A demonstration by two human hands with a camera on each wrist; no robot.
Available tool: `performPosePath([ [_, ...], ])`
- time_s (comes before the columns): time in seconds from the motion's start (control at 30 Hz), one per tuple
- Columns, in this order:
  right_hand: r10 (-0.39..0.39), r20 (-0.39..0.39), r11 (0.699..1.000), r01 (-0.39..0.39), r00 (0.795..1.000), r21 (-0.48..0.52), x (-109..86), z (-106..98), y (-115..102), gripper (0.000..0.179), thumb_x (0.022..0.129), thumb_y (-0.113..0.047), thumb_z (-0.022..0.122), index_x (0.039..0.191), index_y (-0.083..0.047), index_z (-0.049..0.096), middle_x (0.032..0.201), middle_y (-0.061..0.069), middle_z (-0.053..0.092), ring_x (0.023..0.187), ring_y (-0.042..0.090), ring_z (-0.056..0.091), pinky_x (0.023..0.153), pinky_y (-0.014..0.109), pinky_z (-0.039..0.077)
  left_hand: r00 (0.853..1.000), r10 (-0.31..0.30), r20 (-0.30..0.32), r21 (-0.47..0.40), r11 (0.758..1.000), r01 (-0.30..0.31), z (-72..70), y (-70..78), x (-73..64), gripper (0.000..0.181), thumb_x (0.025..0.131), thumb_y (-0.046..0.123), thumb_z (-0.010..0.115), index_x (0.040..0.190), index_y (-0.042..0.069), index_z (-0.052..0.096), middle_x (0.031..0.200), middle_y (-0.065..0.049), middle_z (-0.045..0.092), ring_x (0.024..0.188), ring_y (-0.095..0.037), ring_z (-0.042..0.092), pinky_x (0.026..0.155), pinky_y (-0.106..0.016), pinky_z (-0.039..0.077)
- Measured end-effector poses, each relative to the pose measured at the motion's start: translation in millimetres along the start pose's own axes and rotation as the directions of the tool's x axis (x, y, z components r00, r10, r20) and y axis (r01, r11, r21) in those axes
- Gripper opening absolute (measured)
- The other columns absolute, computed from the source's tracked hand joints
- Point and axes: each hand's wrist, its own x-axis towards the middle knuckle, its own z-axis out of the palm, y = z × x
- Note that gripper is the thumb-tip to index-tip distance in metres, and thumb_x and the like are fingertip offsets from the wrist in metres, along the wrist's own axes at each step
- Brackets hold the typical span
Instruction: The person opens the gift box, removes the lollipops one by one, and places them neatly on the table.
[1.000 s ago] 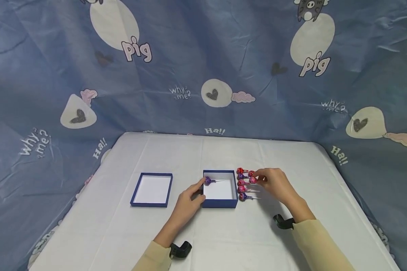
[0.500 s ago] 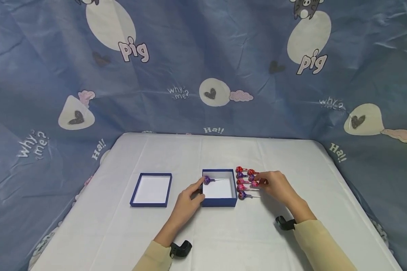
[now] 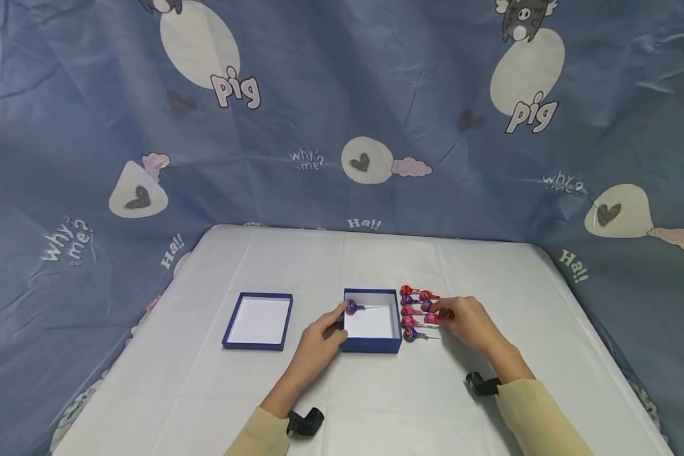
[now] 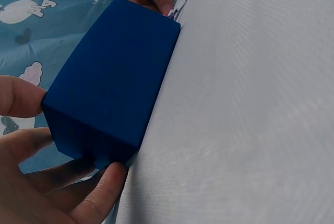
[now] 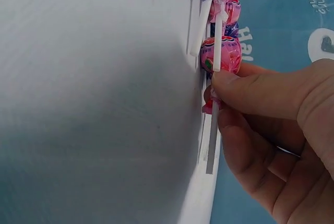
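Observation:
My right hand (image 3: 468,323) pinches a pink lollipop (image 5: 222,54) just below its wrapped head, its white stick pointing back past the fingers. This lollipop lies at the near end of a short second column, beside a purple lollipop (image 3: 427,306) and a red one (image 3: 426,295). Left of them runs a longer column of red, purple and pink lollipops (image 3: 408,321). My left hand (image 3: 315,347) rests against the left side of an open blue box (image 3: 370,345), its extended fingers touching the wall and corner. Inside the box, a purple lollipop (image 3: 351,307) lies by the left wall.
A shallow blue lid (image 3: 253,346) with a white inside lies left of the box. Everything stands on a white-covered table (image 3: 342,405). Behind it hangs a blue printed cloth (image 3: 296,209).
My right hand has shifted the pink lollipop toward the near side, leaving the purple one beside the red visible. The left hand keeps its place at the box.

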Motion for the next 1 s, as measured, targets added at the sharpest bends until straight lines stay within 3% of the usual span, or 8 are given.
performPosePath([
  [1.0, 0.035, -0.056, 0.999, -0.035, 0.998, -0.008, -3.7, -13.0, -0.3, 0.025, 0.079, -0.001, 0.082, 0.101, -0.013, 0.079, 0.085, -0.002, 0.073, 0.075, 0.010, 0.064, 0.066, 0.034, 0.052, 1.000, 0.000, 0.005, 0.023, 1.000, 0.000, -0.2, -0.4, 2.4, 0.058, 0.094, 0.013, 0.064, 0.150, 0.022, 0.051, 0.147, -0.006, 0.054, 0.137, -0.026, 0.047, 0.114, -0.048, 0.035],
])
